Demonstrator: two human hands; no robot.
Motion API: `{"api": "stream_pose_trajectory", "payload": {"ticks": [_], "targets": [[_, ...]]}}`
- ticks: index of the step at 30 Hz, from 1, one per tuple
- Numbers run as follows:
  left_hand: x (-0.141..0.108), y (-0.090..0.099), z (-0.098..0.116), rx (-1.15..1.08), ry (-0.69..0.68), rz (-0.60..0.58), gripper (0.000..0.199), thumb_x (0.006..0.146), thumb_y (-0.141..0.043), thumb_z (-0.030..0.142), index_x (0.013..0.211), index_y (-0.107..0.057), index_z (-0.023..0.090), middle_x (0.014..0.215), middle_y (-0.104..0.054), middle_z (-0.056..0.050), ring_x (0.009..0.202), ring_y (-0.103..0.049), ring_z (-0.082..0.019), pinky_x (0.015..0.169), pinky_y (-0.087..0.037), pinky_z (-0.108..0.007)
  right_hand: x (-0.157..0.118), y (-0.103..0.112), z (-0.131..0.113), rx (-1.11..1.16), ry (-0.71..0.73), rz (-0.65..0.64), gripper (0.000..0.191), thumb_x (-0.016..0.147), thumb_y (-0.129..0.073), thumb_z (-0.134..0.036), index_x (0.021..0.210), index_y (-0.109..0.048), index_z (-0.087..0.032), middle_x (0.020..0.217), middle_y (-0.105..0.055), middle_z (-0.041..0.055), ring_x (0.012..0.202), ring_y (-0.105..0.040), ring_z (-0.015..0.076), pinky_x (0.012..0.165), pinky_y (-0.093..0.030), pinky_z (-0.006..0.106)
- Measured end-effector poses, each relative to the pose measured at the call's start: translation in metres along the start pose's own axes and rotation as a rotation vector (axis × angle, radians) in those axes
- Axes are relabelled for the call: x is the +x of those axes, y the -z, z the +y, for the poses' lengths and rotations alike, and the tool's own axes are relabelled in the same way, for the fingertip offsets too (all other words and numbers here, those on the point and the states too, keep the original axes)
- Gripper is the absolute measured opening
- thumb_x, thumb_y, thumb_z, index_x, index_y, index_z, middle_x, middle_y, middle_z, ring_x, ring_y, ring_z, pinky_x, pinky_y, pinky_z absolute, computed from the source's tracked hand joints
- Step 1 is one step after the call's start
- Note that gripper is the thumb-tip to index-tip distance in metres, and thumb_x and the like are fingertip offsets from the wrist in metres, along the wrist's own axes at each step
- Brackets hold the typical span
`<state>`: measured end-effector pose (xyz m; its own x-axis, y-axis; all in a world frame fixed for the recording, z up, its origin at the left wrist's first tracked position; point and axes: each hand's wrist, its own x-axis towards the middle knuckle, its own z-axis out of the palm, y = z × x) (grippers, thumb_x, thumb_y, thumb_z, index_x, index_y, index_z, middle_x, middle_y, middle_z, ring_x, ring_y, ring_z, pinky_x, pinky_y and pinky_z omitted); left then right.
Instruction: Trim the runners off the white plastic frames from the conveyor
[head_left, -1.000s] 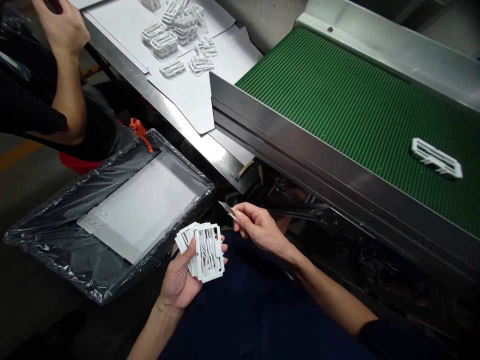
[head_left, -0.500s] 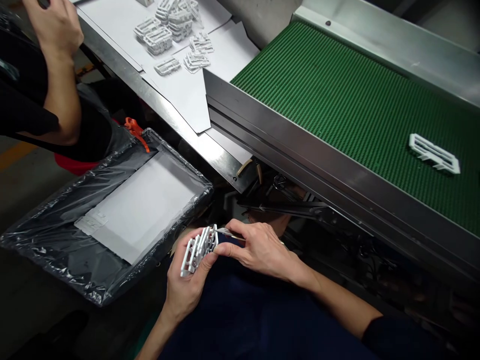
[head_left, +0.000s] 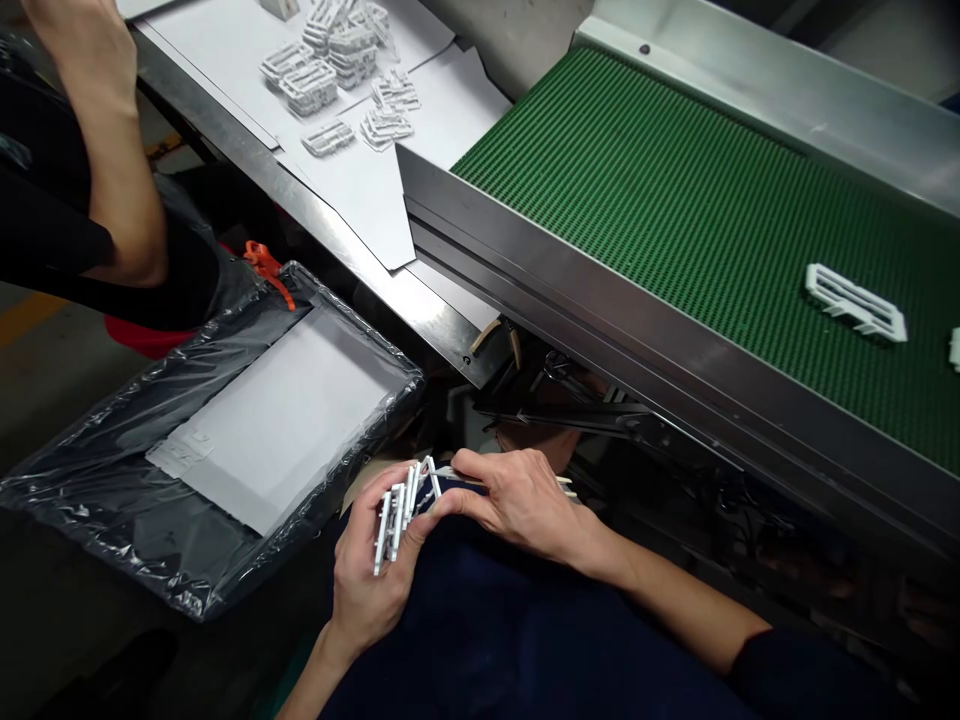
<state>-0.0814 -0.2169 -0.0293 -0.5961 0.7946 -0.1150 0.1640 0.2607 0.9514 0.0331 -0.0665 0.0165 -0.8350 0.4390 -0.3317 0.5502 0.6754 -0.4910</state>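
A stack of white plastic frames [head_left: 401, 505] is clasped in the curled left hand [head_left: 367, 590]; a craft knife [head_left: 461, 473] is pinched in the right hand [head_left: 517, 505], whose fingers are pressed against the stack.

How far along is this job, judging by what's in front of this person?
Probably partway. Looks done: the frames piled on the white sheet. In hand: the left hand grips a bunch of white plastic frames, and the right hand holds a craft knife beside them. Left: a frame lying on the green conveyor belt.
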Motion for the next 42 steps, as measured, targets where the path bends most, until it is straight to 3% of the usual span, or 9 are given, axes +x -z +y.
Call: {"api": "stream_pose_trajectory", "payload": {"ticks": [23, 31, 37, 42], "targets": [[0.0, -0.001, 0.0, 0.001, 0.031, -0.033, 0.042, 0.079, -0.066, 0.022, 0.118, -0.051, 0.024, 0.114, -0.06, -0.007, 0.1, -0.06, -0.024, 0.091, -0.048, -0.037, -0.006, -0.004, 0.004, -0.042, 0.032, 0.029, 0.045, 0.088, -0.033, -0.061, 0.076, -0.053, -0.022, 0.06, -0.06, -0.0027, 0.052, -0.052, 0.01, 0.05, -0.014, 0.024], [0.003, -0.004, 0.002, 0.074, 0.067, -0.018, 0.045, 0.079, -0.066, 0.029, 0.12, -0.049, 0.023, 0.113, -0.06, -0.007, 0.096, -0.062, -0.025, 0.086, -0.05, -0.038, 0.0, 0.008, 0.002, 0.313, -0.087, -0.054, 0.04, 0.081, -0.049, -0.061, 0.089, -0.054, -0.022, 0.062, -0.052, -0.0053, 0.055, -0.046, 0.0085, 0.053, -0.024, 0.02], [0.002, -0.006, -0.003, 0.064, 0.074, -0.049, 0.051, 0.077, -0.067, 0.03, 0.123, -0.047, 0.022, 0.116, -0.059, -0.009, 0.101, -0.06, -0.026, 0.091, -0.047, -0.04, 0.007, 0.004, -0.001, 0.677, -0.118, -0.134, 0.032, 0.089, -0.044, -0.038, 0.066, -0.045, -0.016, 0.06, -0.039, -0.0056, 0.054, -0.033, 0.006, 0.048, -0.024, 0.02], [0.001, -0.007, -0.001, 0.079, 0.041, -0.043, 0.049, 0.078, -0.067, 0.029, 0.123, -0.048, 0.022, 0.117, -0.059, -0.009, 0.104, -0.058, -0.025, 0.095, -0.044, -0.04, 0.01, 0.0, 0.006, 0.857, -0.091, -0.17, 0.033, 0.089, -0.044, -0.039, 0.067, -0.047, -0.015, 0.061, -0.034, -0.0055, 0.055, -0.029, 0.0059, 0.048, -0.022, 0.021]]}}
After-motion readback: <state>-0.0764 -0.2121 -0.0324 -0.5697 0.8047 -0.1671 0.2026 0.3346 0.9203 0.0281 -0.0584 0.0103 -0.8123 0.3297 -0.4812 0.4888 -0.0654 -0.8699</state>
